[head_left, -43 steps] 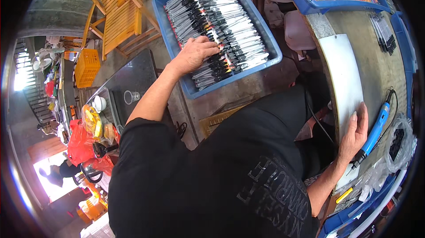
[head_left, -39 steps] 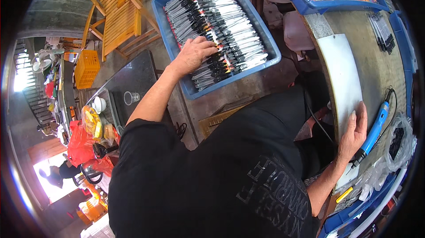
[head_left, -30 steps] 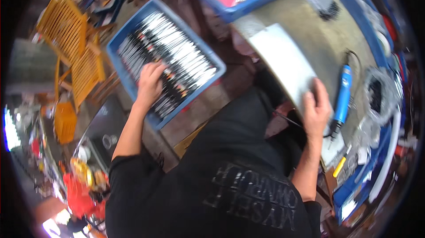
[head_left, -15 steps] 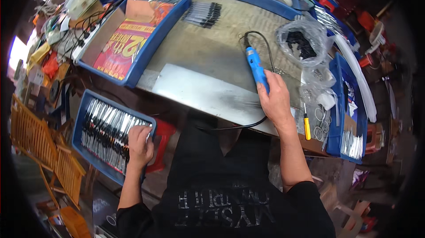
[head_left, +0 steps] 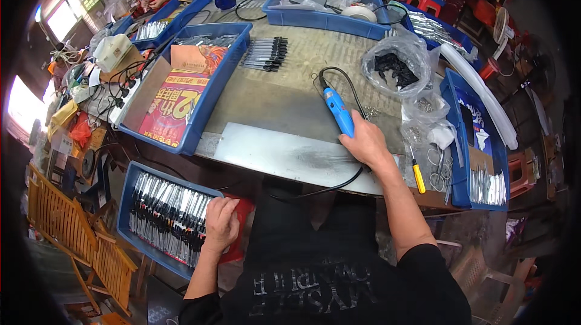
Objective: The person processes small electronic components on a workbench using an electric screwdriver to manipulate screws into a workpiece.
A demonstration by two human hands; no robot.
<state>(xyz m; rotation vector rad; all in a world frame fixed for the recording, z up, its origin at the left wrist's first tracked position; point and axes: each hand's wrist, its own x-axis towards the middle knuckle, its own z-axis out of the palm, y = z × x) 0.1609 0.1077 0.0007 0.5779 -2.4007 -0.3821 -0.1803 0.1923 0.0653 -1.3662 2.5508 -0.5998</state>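
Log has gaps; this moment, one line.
left hand: at pen bin, right end | right hand: on blue power tool | table: pen row, white sheet

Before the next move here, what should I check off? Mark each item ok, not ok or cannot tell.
1. Right hand at the blue tool: ok, at its near end.
2. Tool grip closed all round: cannot tell; some fingers are hidden.
3. Cord kept away from that hand: not ok; it curves down to the hand and passes out of sight there.
4. Left hand holding a pen: cannot tell; it is at the right end of the pen-filled bin.
5. White board along the near edge of the bench: ok.
6. Yellow-handled screwdriver apart from both hands: ok.
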